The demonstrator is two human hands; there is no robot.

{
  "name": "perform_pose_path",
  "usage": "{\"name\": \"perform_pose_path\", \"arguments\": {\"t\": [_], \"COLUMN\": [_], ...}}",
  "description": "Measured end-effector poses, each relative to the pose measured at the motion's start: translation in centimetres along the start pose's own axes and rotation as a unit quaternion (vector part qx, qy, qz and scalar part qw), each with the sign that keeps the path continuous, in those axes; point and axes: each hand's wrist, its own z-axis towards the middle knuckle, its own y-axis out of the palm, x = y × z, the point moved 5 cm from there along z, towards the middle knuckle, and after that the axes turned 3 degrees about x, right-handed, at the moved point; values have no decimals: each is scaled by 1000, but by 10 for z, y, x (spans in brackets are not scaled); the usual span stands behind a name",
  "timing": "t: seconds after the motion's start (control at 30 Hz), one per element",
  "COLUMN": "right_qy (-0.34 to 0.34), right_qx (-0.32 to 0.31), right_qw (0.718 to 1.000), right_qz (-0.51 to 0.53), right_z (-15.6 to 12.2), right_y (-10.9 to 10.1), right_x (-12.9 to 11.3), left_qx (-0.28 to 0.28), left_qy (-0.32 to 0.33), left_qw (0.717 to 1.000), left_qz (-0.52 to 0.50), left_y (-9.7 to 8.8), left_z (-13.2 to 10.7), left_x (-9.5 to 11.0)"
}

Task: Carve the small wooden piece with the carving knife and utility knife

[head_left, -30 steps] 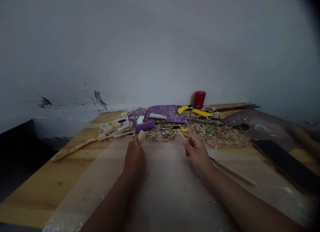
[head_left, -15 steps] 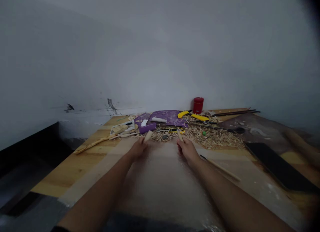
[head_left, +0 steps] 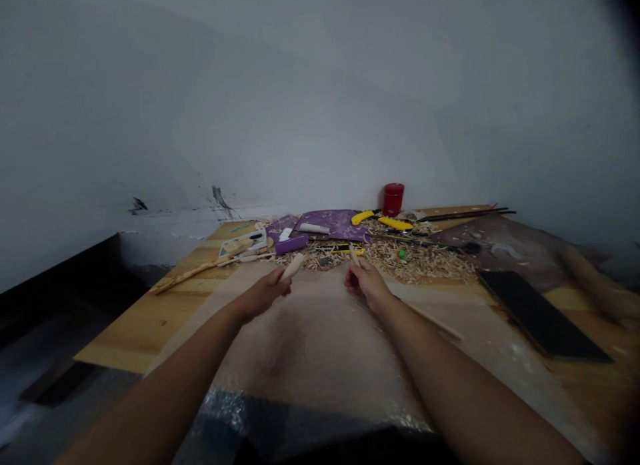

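My left hand (head_left: 265, 293) is closed around a short, pale wooden piece (head_left: 293, 267), whose rounded end sticks up past the fingers. To its right, my right hand (head_left: 369, 285) grips a slim, pale wooden stick-like tool (head_left: 355, 255) that points away from me; whether it carries a blade I cannot make out. Both hands hover over a translucent plastic sheet (head_left: 320, 338), apart from each other. Partly behind my right forearm lies a thin wooden-handled tool (head_left: 440, 323). Wood shavings (head_left: 425, 265) are heaped just beyond the hands.
Yellow-handled cutters (head_left: 396, 223) and a purple cloth (head_left: 345, 219) lie among shavings. A red canister (head_left: 393, 199) stands by the wall. At left are a white tray (head_left: 230, 249), a purple roll (head_left: 291, 244) and a long stick (head_left: 193, 275). A dark flat slab (head_left: 545, 316) lies right.
My left hand has shifted a little left, and more of its wooden piece shows. Between the hands the gap has widened slightly. The whole view has shifted a little.
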Motion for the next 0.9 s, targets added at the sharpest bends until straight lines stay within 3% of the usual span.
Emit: {"name": "perform_pose_path", "arguments": {"t": [0.07,0.13,0.2,0.27,0.33,0.4,0.47,0.6,0.77,0.9], "right_qy": [-8,-14,-9,5,7,-13,-49,-98,-105,-164], "right_qx": [-27,-88,-183,-275,-318,-301,-244,-166,-143,-13], "right_qw": [1000,996,983,961,948,953,969,981,984,984], "right_qz": [-1,-4,-12,-26,-33,-16,12,29,-29,-62], "right_z": [-5,-19,-39,-57,-63,-51,-31,-20,-29,-9], "right_y": [2,11,27,43,50,46,34,26,41,11], "right_x": [-6,-10,-7,2,8,4,-7,-14,8,-6], "left_qx": [-8,46,124,166,183,193,199,198,175,102], "left_qy": [0,-11,-27,-25,-22,-24,-25,-37,-68,-102], "left_qw": [999,987,926,891,859,835,820,817,862,915], "left_qz": [-33,-152,-355,-423,-477,-515,-537,-540,-470,-377], "left_y": [14,21,23,23,21,19,17,20,24,22], "left_z": [-25,-46,-58,-63,-62,-59,-58,-57,-56,-52], "left_x": [-4,-18,-41,-60,-73,-81,-84,-83,-77,-64]}}
